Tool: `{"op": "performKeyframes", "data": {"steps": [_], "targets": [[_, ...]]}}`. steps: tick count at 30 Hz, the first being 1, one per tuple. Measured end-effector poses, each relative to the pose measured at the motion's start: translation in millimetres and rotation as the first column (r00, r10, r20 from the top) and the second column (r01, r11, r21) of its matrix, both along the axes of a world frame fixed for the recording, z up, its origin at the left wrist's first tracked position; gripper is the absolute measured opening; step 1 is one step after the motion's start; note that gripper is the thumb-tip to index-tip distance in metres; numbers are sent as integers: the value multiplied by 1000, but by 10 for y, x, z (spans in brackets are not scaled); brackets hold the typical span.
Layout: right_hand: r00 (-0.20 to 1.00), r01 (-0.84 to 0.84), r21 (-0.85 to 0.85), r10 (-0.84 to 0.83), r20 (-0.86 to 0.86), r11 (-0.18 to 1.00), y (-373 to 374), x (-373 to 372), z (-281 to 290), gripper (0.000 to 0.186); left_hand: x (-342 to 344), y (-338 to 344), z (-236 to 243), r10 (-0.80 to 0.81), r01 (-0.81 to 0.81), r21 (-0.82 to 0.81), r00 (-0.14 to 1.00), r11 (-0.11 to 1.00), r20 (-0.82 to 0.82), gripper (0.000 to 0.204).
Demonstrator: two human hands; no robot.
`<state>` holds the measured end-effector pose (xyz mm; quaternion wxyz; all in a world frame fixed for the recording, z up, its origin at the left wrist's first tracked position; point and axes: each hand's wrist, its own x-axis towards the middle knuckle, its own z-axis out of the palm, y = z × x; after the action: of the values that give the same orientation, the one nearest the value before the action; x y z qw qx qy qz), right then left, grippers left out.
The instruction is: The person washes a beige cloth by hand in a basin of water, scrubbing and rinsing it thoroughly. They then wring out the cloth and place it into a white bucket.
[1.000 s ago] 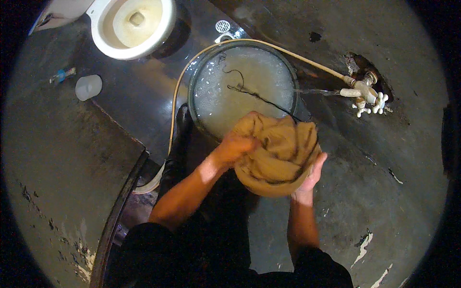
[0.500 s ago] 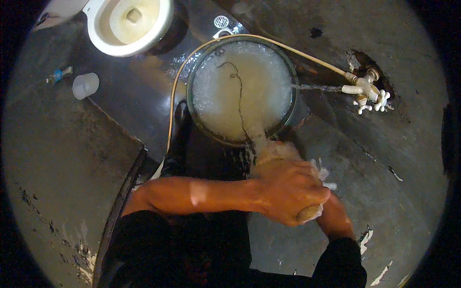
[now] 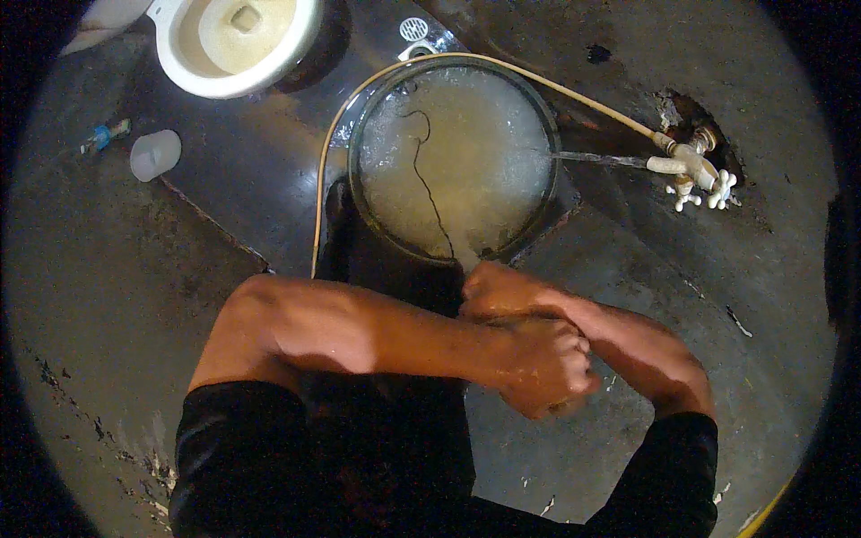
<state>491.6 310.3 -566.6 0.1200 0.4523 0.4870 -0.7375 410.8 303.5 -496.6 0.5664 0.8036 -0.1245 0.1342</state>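
Head view: my forearms were crossed below the basin (image 3: 368, 193) of sudsy water. My left hand (image 3: 543, 363) was clenched tight in a fist at 5 o'clock from the basin; my right hand (image 3: 493, 289) was fisted just above it, touching. Cloth between them was hidden; I could not tell what each gripped. Tap (image 3: 686, 166) ran at 3 o'clock, toilet bowl (image 3: 300, 36) at 11, floor (image 3: 117, 287) wet.

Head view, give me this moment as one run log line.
left hand: fist, crossed over right | right hand: fist by bucket rim | cloth: not visible | bucket: foamy water | tap: running into bucket
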Motion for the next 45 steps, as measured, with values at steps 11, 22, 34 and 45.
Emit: {"op": "performKeyframes", "data": {"steps": [11, 22, 34, 45], "targets": [[211, 848, -522, -961, 177, 90, -80, 661, -181, 52, -478, 732, -929, 571, -748, -660, 516, -63, -639, 22], [-476, 520, -827, -877, -72, -214, -381, 872, -1047, 69, -1074, 708, -794, 294, -177, -767, 852, -617, -433, 50], [-48, 823, -518, -882, -469, 231, -7, -902, -611, 46, -1460, 2005, -1052, 804, -475, -825, 333, -307, -492, 35], [760, 588, 522, -642, -96, 618, 1258, 208, 1757, 26, -1879, 2689, -681, 766, -874, -465, 395, 142, -508, 28]]}}
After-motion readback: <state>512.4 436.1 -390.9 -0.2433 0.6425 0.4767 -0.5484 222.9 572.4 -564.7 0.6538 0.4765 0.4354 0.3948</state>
